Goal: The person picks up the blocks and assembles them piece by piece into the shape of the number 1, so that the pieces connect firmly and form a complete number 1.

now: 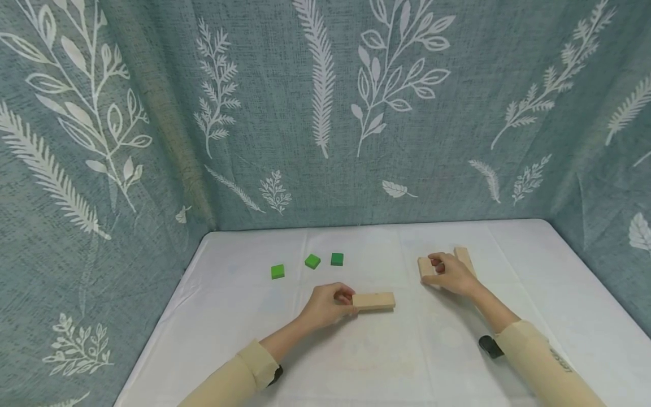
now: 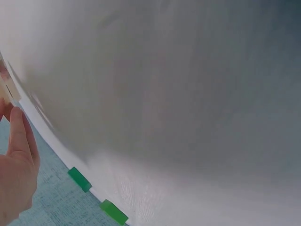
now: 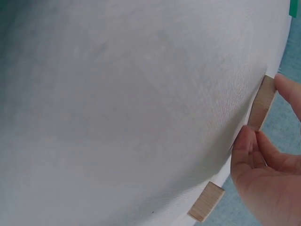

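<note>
My left hand (image 1: 325, 306) pinches the left end of a pale wooden block (image 1: 375, 301), which lies crosswise near the middle of the table. Its thumb is along the front side and the fingers curl behind. In the left wrist view only part of the hand (image 2: 19, 165) shows at the left edge. Farther right, my right hand (image 1: 452, 275) grips a second wooden block (image 1: 426, 268) by its ends, between thumb and fingers; the right wrist view shows this block (image 3: 262, 103) too. Just beyond that hand lies a third wooden block (image 1: 463, 258), partly hidden by it.
Toward the back left lie three small green tiles: a light green one (image 1: 277, 272), another light green one (image 1: 312, 261) turned at an angle, and a darker one (image 1: 337, 259). A white cloth (image 1: 386, 356) covers the table. A patterned teal curtain (image 1: 285, 113) hangs behind and beside it.
</note>
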`<state>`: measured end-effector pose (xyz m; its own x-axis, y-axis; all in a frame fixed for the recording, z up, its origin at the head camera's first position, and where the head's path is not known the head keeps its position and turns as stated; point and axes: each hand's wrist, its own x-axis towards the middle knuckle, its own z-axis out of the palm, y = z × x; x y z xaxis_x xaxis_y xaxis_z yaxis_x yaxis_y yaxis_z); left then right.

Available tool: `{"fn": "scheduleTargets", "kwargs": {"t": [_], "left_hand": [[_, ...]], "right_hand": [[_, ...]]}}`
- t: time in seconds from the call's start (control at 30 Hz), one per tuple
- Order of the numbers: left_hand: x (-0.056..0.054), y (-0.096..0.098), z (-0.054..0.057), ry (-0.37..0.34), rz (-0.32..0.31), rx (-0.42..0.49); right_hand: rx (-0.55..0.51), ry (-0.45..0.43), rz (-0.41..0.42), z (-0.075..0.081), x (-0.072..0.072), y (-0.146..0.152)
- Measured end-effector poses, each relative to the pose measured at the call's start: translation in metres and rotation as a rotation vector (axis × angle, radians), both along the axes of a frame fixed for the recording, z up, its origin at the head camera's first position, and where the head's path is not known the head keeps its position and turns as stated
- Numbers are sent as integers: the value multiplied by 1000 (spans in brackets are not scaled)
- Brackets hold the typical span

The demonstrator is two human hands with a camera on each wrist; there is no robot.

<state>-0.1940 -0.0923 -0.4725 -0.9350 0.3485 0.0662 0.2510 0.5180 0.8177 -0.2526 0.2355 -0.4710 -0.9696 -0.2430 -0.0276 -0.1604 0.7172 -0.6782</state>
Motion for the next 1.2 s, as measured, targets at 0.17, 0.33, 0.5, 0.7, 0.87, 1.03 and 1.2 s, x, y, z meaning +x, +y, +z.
{"fn": "scheduleTargets", "kwargs": {"t": [0.17,0.33,0.5,0.7,0.87,1.03,1.2], "left_hand": [[9,-1,1,3,-12,6],[17,-2,2,0,-11,2],[25,-3,2,-7,-25,15],[36,-3,4,-43,-32,27],[46,-4,5,-69,-26,34],[53,-6,3,-73,-43,51],[60,-9,1,-68,-68,63]], "right_hand": [[-1,-11,-3,2,1,-1],[-5,-18,-6,2,1,0],[-2,-15,-6,1,0,0],[-6,-5,-6,0,-1,0],[-8,-1,-4,0,-2,0],[-10,4,-1,0,-1,1],[-15,1,-1,1,-1,0]]}}
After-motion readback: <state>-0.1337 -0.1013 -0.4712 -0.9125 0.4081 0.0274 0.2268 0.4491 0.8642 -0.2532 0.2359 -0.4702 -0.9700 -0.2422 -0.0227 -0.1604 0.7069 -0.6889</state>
